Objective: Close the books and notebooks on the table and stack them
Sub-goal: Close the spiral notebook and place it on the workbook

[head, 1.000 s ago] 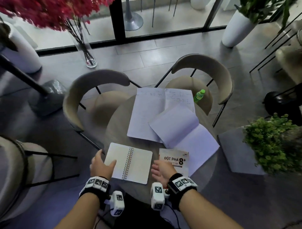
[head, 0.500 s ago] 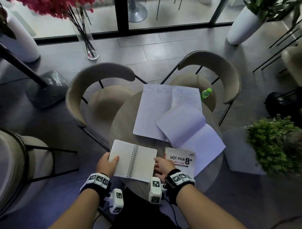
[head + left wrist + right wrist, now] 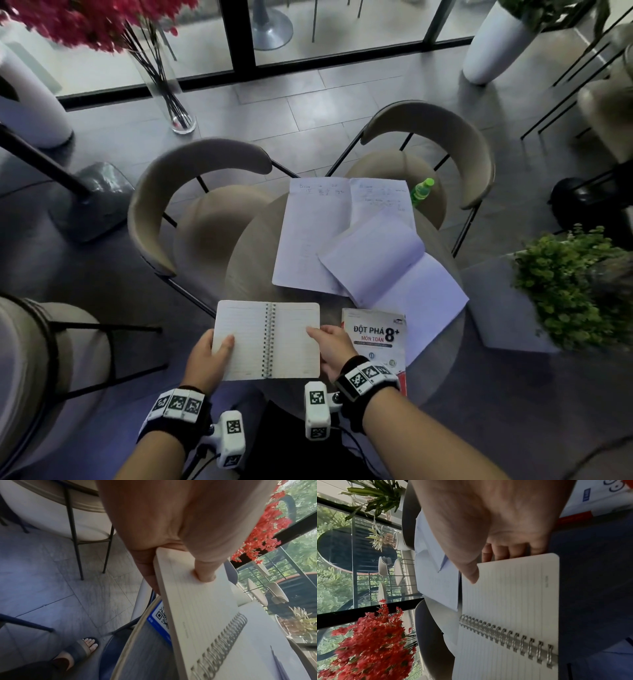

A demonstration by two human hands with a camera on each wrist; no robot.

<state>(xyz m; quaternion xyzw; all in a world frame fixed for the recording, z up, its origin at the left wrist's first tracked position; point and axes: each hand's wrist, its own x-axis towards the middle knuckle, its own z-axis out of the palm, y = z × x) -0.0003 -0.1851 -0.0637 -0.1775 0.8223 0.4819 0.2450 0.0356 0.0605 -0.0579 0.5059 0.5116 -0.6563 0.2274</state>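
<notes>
Both hands are gripping the open spiral notebook (image 3: pixel 267 341) at the table's (image 3: pixel 250 260) near edge.

Left hand (image 3: pixel 205 359) and right hand (image 3: pixel 330 347) are each pinching an outer page edge, thumb on top, apparently positioning to fold it shut. Beyond are lying two open notebooks (image 3: pixel 346 236); one closed book (image 3: pixel 375 339) is sitting just right.

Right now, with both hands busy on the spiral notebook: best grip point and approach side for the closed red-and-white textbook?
Take the textbook by its near edge at the near right corner, coming from the person's side with the right hand. It lies flat and closed; its far right corner is tucked under the open notebook, and the spiral notebook crowds its left edge.
</notes>
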